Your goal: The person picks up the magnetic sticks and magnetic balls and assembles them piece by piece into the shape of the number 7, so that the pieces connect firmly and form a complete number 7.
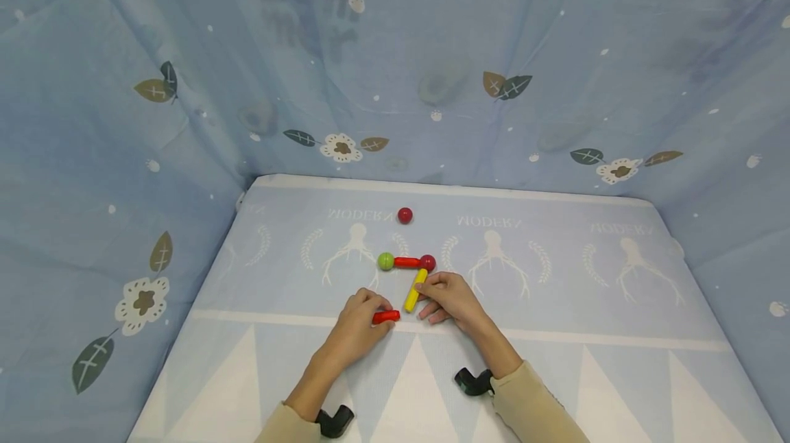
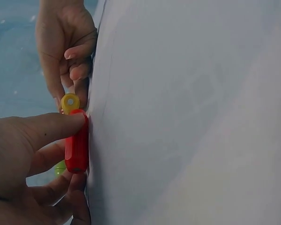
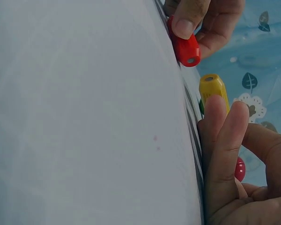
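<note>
We pinched a short red rod (image 1: 387, 317) in our left hand (image 1: 358, 326) and a yellow rod (image 1: 415, 292) in our right hand (image 1: 453, 299), its lower fingers loose. Both rods lay around the middle of the desk (image 1: 555, 323), slightly nearer its left edge than its right. The yellow rod's far end reached a dark red ball (image 1: 427, 262), apparently touching; from there a second red rod (image 1: 406, 262) ran toward the left edge to a green ball (image 1: 385, 261).

We judged that a light pinch suited the yellow rod, leaving its near end, with a small grey disc (image 3: 210, 78), uncovered; a sideways push could have disturbed the row. The left-hand rod was best held low and level.

A lone red ball (image 1: 404, 215) sat toward the far edge. The pale, patterned surface carried a white stripe (image 1: 259, 317) between its side edges. Blue cloth (image 1: 395, 38) with printed flowers (image 1: 341, 148) hung beyond the far edge and along both sides.
</note>
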Tool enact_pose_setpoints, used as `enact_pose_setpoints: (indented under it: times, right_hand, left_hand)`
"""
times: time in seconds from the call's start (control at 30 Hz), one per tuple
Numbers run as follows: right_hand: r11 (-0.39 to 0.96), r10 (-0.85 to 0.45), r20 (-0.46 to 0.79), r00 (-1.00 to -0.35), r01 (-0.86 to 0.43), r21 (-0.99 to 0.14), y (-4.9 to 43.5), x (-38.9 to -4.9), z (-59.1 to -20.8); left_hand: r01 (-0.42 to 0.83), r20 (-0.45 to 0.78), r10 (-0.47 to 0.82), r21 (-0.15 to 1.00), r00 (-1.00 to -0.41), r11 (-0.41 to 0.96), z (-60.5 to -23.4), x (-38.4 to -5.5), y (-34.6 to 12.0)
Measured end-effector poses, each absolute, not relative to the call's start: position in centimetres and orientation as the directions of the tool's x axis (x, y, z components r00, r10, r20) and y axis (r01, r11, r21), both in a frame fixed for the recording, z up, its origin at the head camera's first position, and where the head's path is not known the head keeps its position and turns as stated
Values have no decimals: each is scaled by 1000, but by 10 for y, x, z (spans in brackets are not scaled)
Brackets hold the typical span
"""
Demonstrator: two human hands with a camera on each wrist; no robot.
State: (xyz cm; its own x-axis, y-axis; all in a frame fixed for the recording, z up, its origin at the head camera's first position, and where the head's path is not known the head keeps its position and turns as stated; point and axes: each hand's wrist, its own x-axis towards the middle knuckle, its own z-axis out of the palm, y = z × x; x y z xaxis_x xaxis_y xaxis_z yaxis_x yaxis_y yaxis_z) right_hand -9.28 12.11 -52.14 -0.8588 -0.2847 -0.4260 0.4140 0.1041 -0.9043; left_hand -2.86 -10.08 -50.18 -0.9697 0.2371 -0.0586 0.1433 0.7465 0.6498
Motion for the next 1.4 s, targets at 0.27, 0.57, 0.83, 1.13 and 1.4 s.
enact_pose_setpoints:
  times: [0.27, 0.57, 0.83, 1.13, 1.4]
  right_hand:
    - [104, -290, -423, -858, 411, -906, 121, -93, -521]
    - [111, -279, -415, -866, 400, -910, 121, -94, -521]
    - [92, -289, -411, -865, 402, -911, 121, -94, -523]
    - [90, -288, -407, -867, 399, -913, 121, -93, -522]
    - [103, -285, -418, -863, 406, -908, 122, -93, -521]
  left_hand:
    - [157, -52, 249, 649, -967, 744, -499, -27, -100]
    - [154, -46, 239, 648, -970, 746, -500, -27, -91]
    - [140, -52, 225, 642, -973, 754, -500, -26, -86]
    - [164, -47, 243, 617, -969, 770, -500, -26, -87]
    - [203, -69, 279, 527, -958, 826, -495, -25, -95]
